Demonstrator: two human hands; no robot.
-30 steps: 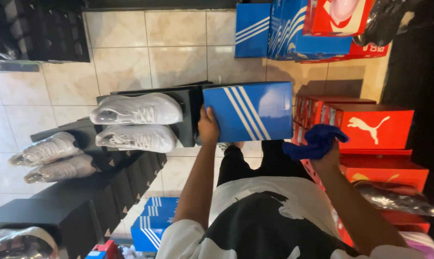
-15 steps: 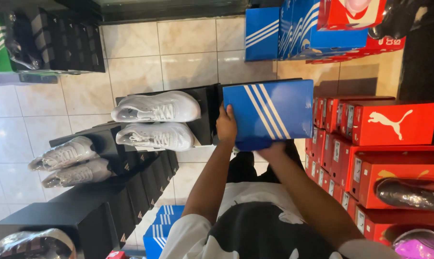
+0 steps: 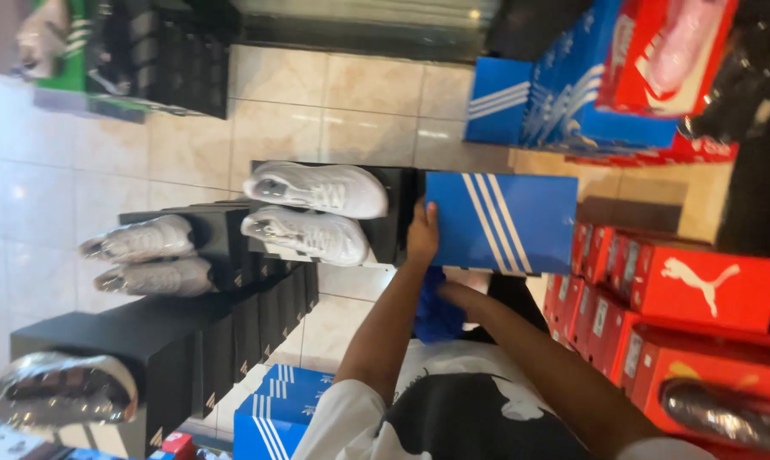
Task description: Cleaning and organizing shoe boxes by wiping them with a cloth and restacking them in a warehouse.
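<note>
1. Blue box: a shoebox with three slanted white stripes, closed, broad face to the camera. The left hand grips its edge.
2. Blue cloth: crumpled, just below the box, by the right hand, whose fingers are hidden.

Black boxes and red boxes flank open tiled floor.

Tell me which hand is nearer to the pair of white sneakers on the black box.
Left. The left hand grips the blue shoebox at its edge, right beside the white sneakers. The right hand is lower, under the shoebox by a blue cloth, farther away.
</note>
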